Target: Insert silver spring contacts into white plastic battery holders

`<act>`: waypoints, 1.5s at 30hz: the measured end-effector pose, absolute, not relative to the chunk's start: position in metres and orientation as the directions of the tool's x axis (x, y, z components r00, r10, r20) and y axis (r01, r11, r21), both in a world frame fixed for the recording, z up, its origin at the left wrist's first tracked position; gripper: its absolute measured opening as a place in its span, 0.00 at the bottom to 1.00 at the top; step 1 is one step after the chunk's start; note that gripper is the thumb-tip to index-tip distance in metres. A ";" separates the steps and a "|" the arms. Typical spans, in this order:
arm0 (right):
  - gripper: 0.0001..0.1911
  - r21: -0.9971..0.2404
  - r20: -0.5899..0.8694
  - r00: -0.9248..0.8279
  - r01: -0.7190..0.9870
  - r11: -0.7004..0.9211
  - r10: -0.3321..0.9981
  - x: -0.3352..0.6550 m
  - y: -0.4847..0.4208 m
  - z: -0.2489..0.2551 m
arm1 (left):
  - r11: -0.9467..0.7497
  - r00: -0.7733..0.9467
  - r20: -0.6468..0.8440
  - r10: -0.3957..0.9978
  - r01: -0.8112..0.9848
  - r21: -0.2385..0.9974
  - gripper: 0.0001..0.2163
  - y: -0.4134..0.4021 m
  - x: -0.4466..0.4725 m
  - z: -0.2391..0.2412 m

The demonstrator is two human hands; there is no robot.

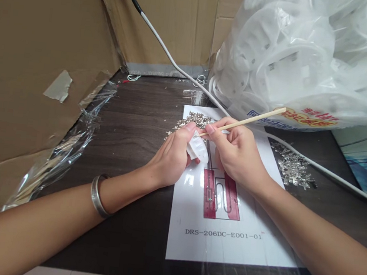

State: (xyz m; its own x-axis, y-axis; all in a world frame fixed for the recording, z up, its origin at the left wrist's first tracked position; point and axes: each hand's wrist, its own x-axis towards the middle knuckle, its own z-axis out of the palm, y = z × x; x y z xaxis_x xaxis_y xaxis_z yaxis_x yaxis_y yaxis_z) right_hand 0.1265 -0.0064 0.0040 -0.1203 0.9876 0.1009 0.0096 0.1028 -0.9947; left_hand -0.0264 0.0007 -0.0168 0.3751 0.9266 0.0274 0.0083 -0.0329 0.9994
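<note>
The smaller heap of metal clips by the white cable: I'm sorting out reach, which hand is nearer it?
Right. The right hand sits just left of the heap; the left hand lies farther left.

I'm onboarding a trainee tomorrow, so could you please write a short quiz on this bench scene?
1. True or false: the right hand holds a wooden stick.
2. What does the left hand hold? A) white plastic part B) scissors C) tape roll
3. What code is printed on the sheet?

Key: 1 true; 2 A; 3 DRS-206DC-E001-01.
</note>
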 end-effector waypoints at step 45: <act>0.13 -0.990 0.114 -0.107 -0.091 0.104 0.988 0.125 -0.009 0.001 | 0.004 0.326 -0.015 0.945 0.034 0.999 0.34 0.005 -0.023 -0.016</act>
